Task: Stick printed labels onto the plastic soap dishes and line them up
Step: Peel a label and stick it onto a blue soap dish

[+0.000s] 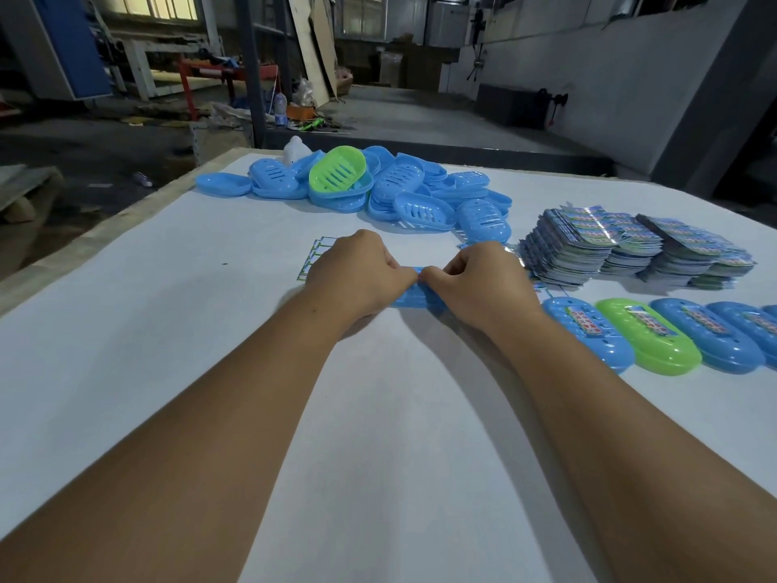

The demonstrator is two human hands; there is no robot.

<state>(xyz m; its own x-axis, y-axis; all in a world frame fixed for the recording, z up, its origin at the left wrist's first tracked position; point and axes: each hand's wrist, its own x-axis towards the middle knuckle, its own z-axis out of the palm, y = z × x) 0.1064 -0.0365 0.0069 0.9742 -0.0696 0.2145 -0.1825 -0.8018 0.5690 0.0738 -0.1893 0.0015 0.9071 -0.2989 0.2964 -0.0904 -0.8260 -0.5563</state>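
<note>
1. Currently both hands sit on one blue soap dish [414,295] at mid worktop [168,330], dish directly under and between them, mostly hidden.
2. Left hand [357,275]: fingers curled over the dish's left end, gripping it. Right hand [479,284]: fingers curled, tips pinching at the dish's top edge where the two hands meet; likely pressing a label down, but the label itself isn't visible.
3. Dish long axis runs roughly left-right, across the person.
4. Key relation: finished row [656,338] of labelled dishes lies to the right of the held dish, near the right hand, each dish's long axis angled away from the person. So the held dish probably needs turning and a move rightward to the row's near-left end; right hand is the nearer one.
5. Unlabelled dish pile [378,183] is at the far side, beyond both hands. Label stacks [630,246] are far-right, just beyond the right hand. A used backing sheet [313,256] pokes out from behind the left hand.
6. Judgement: several dishes done, large pile remaining.
</note>
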